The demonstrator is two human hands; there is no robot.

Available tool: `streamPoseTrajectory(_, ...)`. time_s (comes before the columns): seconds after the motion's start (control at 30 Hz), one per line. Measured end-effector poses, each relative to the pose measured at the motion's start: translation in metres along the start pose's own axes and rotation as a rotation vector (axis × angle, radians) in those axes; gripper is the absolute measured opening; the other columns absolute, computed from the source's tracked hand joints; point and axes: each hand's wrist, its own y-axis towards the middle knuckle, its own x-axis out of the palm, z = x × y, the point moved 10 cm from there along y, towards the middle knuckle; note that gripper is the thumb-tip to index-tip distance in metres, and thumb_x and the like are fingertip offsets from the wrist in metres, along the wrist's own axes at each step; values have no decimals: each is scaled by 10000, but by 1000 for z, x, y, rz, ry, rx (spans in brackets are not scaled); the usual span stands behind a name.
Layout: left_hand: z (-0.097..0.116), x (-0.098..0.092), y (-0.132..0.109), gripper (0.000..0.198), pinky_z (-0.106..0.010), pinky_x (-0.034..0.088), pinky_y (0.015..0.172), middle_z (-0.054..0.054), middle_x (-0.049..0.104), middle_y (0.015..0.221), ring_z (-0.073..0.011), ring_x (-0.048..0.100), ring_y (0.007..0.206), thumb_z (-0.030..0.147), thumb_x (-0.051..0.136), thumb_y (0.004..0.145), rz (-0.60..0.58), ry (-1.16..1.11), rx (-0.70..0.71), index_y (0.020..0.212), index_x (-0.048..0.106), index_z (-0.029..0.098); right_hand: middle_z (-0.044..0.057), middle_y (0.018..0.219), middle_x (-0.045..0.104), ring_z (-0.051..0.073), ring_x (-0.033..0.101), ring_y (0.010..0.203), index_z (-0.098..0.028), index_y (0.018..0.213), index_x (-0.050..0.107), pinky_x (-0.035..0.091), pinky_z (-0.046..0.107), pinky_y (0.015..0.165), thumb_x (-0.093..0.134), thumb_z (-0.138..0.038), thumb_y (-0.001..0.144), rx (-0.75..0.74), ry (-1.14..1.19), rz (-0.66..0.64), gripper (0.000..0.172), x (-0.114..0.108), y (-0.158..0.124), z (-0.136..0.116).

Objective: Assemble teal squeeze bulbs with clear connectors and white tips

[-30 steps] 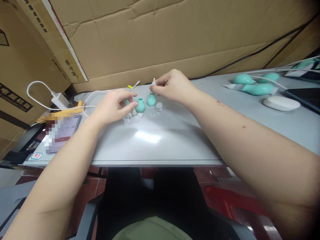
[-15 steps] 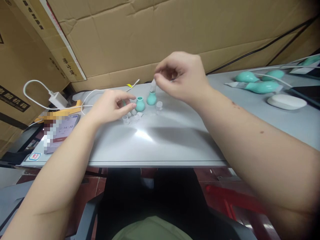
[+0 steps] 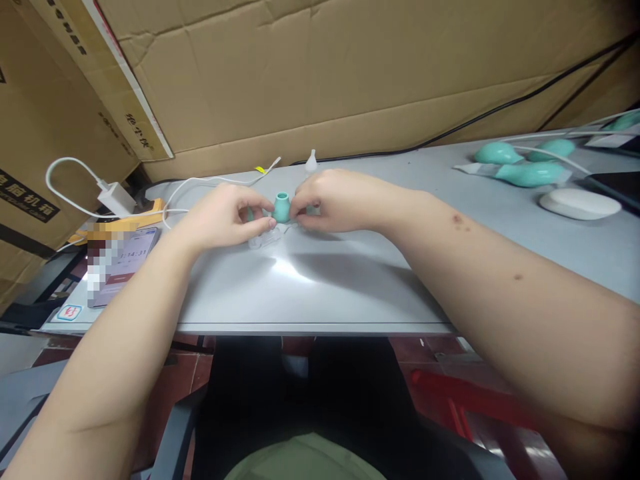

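A teal squeeze bulb (image 3: 283, 209) with an open neck stands upright on the table between my hands. My left hand (image 3: 233, 217) is at its left side, thumb and index finger apart, tips close to or touching it. Part of another teal thing (image 3: 251, 213) shows behind these fingers. My right hand (image 3: 333, 202) is low at the bulb's right side, its fingers curved and apart, with the tips at the bulb's edge. Behind that hand a whitish pointed nozzle (image 3: 311, 162) stands upright; its base is hidden. Clear small plastic parts (image 3: 265, 238) lie below my left fingers.
A phone (image 3: 125, 267), a white charger (image 3: 116, 199) in an orange power strip (image 3: 123, 227) and a white cable are at left. Several teal bulbs (image 3: 533, 175) and a white rounded case (image 3: 580, 203) lie at right. Cardboard (image 3: 350, 73) stands behind the table (image 3: 320, 300).
My right hand has let go of the nozzle and come down and left to the open bulb. The nozzle stays upright behind it. My left hand has barely moved.
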Motion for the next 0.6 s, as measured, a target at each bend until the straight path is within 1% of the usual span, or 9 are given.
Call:
streamPoseTrajectory(0.1,0,0,1,336,-350,521,655,-41,857,832,-197,690,676,488,802,964,4,19,3,1103,991,247,6,787,798,255,650,806,-309,891,924,421,420,851,799,-167,984,56,-46,-57,210,6,1,0)
streamPoseTrajectory(0.23,-1,1,1,332,-353,514,673,-43,855,824,-197,699,687,461,787,972,13,36,-1,1105,992,236,33,805,798,264,655,825,-289,862,909,386,409,803,757,-95,968,120,-102,-133,268,16,2,0)
streamPoseTrajectory(0.3,-2,0,2,333,-354,508,681,-39,853,814,-196,704,687,442,773,975,22,44,-5,1111,993,233,39,797,772,251,624,802,-266,802,853,371,400,786,738,-71,969,142,-130,-167,281,19,4,0)
streamPoseTrajectory(0.37,-3,-1,2,334,-356,508,683,-36,858,812,-197,709,686,433,765,979,29,55,-12,1119,988,228,38,774,717,228,558,756,-244,741,757,356,392,758,715,-55,980,159,-169,-218,307,23,5,-2)
streamPoseTrajectory(0.47,-5,0,2,336,-359,511,682,-37,872,827,-201,716,686,427,758,987,21,76,-25,1138,982,227,31,778,644,208,475,719,-232,733,639,343,384,715,679,-44,1015,202,-231,-291,341,29,6,-1)
streamPoseTrajectory(0.53,-7,0,2,339,-361,506,677,-42,881,844,-201,716,685,426,758,990,18,88,-38,1146,981,224,35,804,645,208,470,721,-233,748,622,341,382,702,677,-53,1029,236,-246,-296,338,29,6,2)
streamPoseTrajectory(0.6,-10,0,2,340,-360,494,665,-48,891,859,-197,706,675,427,755,995,20,95,-57,1146,978,219,43,808,664,215,493,733,-234,742,635,351,382,710,684,-61,1020,240,-233,-271,331,29,5,6)
